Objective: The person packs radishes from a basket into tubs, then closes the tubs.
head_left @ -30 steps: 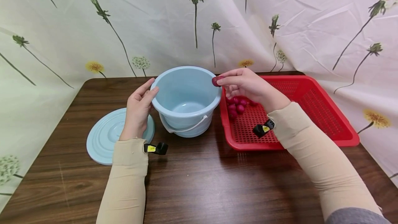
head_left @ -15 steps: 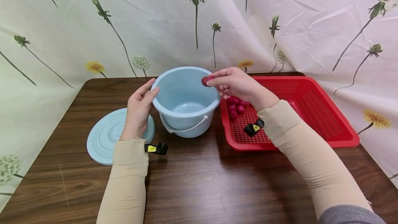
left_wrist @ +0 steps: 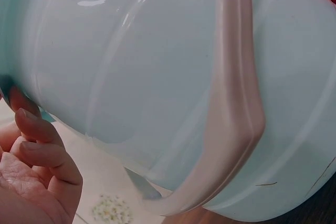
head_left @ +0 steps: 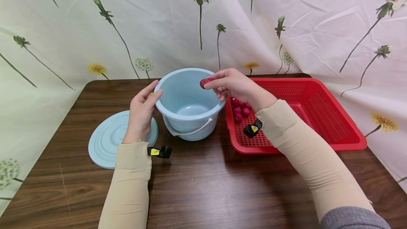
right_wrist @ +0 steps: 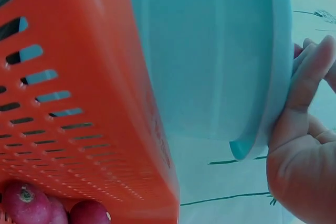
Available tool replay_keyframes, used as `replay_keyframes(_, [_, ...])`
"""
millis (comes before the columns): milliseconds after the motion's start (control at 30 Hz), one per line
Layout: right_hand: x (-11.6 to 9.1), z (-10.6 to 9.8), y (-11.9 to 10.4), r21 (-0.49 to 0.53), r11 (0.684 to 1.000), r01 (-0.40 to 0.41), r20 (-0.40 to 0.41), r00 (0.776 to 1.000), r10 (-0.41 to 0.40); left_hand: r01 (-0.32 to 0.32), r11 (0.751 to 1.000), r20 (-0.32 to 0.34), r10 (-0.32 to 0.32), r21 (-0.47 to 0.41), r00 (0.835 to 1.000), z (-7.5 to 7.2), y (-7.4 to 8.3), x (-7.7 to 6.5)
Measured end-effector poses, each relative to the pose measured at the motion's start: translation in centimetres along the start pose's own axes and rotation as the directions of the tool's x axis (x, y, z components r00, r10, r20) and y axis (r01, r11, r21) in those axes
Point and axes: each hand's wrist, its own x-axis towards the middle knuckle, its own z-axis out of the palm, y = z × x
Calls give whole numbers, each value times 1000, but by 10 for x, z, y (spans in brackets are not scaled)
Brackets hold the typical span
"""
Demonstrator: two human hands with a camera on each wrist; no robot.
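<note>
Head view: red radish (head_left: 205,83) pinched between thumb and fingers of right hand (head_left: 236,86), held up over the light-blue bucket (head_left: 190,117), about 1 o'clock from mouth centre. Radish at right hand's 9 o'clock, left hand's 2 o'clock; right is the nearer one, obviously. Long axis: can't tell, fingers cover part. Left hand (head_left: 141,112) grips bucket rim at 9-10 o'clock, thumb over the edge. So both hands occupied.

Nothing visible between radish and bucket inside; right hand crosses rim at 2 o'clock, contact with it unclear. White bail handle (left_wrist: 239,87) hangs down bucket's near side, 6 o'clock, out of the mouth.

Red perforated basket (head_left: 254,150) just beside bucket at 3 o'clock; more radishes (head_left: 246,111) bunched at its 9 o'clock end, partly under right hand. Light-blue lid (head_left: 105,140) flat on brown counter (head_left: 197,186), 8 o'clock from bucket, partly behind left wrist. Dandelion-print cloth (head_left: 165,20) at 12.
</note>
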Motion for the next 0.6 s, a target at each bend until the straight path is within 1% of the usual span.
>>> replay_keyframes(133, [2, 2, 0, -44, 999, -15, -7, 1000, 15, 6, 1000, 1, -6, 0, 1000, 1, 1, 0])
replay_keyframes(367, [4, 6, 1, -90, 995, -40, -34, 999, 37, 13, 1000, -4, -13, -21, 1000, 0, -1, 1])
replay_keyframes(600, [5, 5, 3, -100, 994, -42, -33, 999, 39, 4, 1000, -4, -4, -14, 1000, 0, -1, 2])
